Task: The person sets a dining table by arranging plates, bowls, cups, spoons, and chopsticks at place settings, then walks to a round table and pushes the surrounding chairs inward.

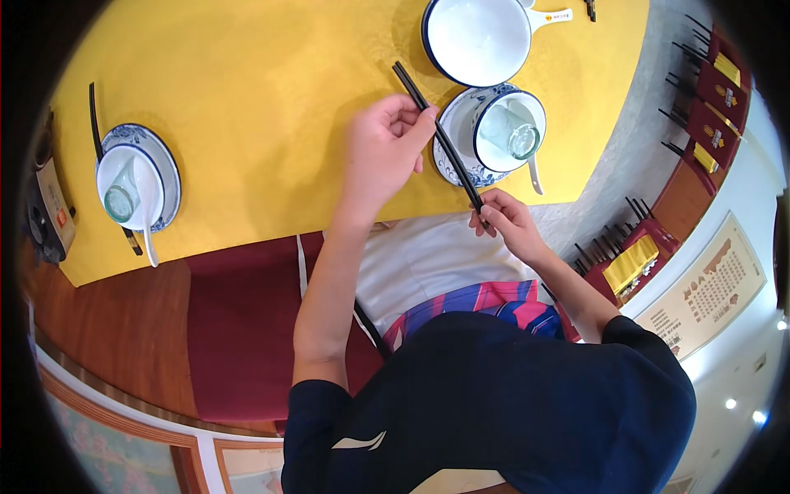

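A pair of black chopsticks (453, 152) slants over the near edge of the yellow-covered table, held in both hands. My left hand (388, 142) is closed, pinching them in their upper part between thumb and fingers. Lower down, the fingertips of my right hand (508, 219) close around the other end. Just to the right lies a blue-and-white patterned plate (451, 171), partly behind the chopsticks. On it rests a white bowl (533, 105) with a blue rim, holding a clear glass (522, 140) tipped on its side. A white spoon (536, 174) sticks out beside the glass.
A large white bowl (477, 41) and a white spoon handle (553, 16) are at the far side. Another setting on the left has a patterned plate (170, 185), a glass (123, 198) and chopsticks (95, 119). Dark red chairs (239, 329) stand by the yellow tablecloth (263, 123).
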A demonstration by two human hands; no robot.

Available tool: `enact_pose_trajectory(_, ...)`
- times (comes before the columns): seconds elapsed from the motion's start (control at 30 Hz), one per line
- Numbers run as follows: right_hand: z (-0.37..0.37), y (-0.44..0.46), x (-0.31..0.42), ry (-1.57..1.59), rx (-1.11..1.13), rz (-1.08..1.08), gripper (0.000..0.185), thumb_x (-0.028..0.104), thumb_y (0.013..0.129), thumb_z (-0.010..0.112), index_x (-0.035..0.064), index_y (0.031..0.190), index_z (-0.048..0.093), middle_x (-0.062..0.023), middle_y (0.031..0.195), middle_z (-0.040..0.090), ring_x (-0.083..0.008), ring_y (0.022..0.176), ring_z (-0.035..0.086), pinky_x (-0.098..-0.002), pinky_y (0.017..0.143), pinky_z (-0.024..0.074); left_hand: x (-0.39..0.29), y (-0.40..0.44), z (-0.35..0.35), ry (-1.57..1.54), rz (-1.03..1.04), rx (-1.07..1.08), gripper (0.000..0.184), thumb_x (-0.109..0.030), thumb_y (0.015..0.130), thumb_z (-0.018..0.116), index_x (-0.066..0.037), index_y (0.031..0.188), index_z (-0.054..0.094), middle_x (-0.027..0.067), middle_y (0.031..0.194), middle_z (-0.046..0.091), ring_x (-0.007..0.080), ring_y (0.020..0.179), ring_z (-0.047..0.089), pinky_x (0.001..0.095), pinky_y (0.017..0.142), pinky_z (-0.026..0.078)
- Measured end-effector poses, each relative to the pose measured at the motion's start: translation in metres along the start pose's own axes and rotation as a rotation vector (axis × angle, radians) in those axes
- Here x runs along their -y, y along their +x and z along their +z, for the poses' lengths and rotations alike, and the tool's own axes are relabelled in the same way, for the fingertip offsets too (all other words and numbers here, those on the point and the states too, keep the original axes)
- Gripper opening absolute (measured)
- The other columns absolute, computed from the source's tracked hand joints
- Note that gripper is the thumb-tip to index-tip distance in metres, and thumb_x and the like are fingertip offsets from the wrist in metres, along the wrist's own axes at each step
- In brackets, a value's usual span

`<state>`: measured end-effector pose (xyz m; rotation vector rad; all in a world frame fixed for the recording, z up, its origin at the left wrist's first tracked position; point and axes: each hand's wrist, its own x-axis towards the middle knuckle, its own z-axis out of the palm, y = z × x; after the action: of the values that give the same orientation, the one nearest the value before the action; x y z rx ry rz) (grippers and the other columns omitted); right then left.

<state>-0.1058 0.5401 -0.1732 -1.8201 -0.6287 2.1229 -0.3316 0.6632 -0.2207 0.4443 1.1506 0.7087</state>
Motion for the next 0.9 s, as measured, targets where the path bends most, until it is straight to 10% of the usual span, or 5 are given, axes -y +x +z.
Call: enact_pose_trajectory(0.9,-0.034,0.012,-0.031,0.223,-0.032,0.050,0.022,0.016,0.100,0.050,-0.0031,0.101,0.062,-0.0120,0.090,0.068,-0.0153,0.076,0.065,-0.0278,0.069,0.0517,0.007,0.017,0.008,0.272,0.184,-0.062,0.024,-0.017,0.087,0.069,0.006,0.094,0.068,0.0078,0.066,0.066,0.0075,0.051,0.056,0.0217,0.044,0.040)
